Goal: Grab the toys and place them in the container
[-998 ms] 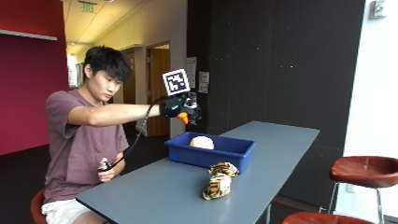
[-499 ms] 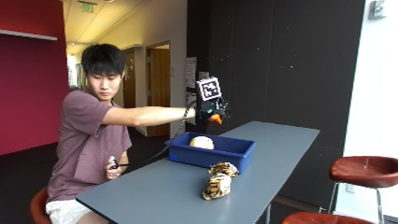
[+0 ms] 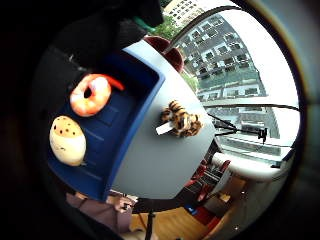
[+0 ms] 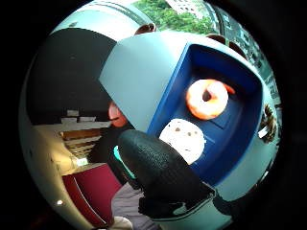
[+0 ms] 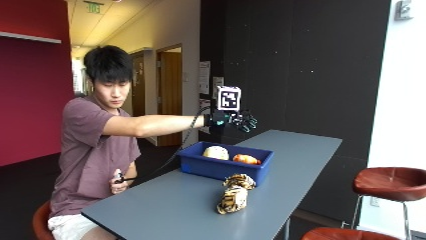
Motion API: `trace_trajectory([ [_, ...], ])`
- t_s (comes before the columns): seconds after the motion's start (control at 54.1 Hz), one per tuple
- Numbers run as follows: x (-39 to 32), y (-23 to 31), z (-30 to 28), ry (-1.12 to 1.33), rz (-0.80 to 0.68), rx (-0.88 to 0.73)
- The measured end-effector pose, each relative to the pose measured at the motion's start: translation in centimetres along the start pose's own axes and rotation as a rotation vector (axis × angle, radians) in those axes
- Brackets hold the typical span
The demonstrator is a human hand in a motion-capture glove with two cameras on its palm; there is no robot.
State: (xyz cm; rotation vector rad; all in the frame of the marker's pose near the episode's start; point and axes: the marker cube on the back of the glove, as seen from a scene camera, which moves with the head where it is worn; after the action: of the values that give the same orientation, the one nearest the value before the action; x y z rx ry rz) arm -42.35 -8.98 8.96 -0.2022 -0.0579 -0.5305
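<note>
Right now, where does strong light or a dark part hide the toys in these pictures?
Outside view: even indoor light; container and tiger toy plainly lit. Little finger side palm view: daylight beyond the table washes out the sky. Thumb side palm view: one of the gloved fingers darkly covers part of the cream toy.

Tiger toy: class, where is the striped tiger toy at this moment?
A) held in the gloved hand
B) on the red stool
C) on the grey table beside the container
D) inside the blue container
C: the tiger toy lies on the table just outside the blue container.
</note>
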Motion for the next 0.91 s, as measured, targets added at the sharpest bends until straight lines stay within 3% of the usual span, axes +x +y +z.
trace_trajectory([
  [0.129, 6.3, 1.5, -0.4, 0.115, 0.098, 0.11],
  [0.407, 15.1, 4.4, 2.2, -0.08, 0.221, 0.113],
  [0.48, 19.4, 5.0, 4.1, 0.024, 0.222, 0.072],
  [0.573, 22.0, 4.4, 6.5, -0.082, 0.383, -0.008],
  [0.721, 25.6, 4.1, 12.9, -0.07, 0.496, -0.22],
  [0.776, 26.2, 4.1, 16.1, -0.101, 0.488, -0.245],
  [0.905, 27.8, 3.7, 17.7, -0.199, 0.406, -0.086],
])
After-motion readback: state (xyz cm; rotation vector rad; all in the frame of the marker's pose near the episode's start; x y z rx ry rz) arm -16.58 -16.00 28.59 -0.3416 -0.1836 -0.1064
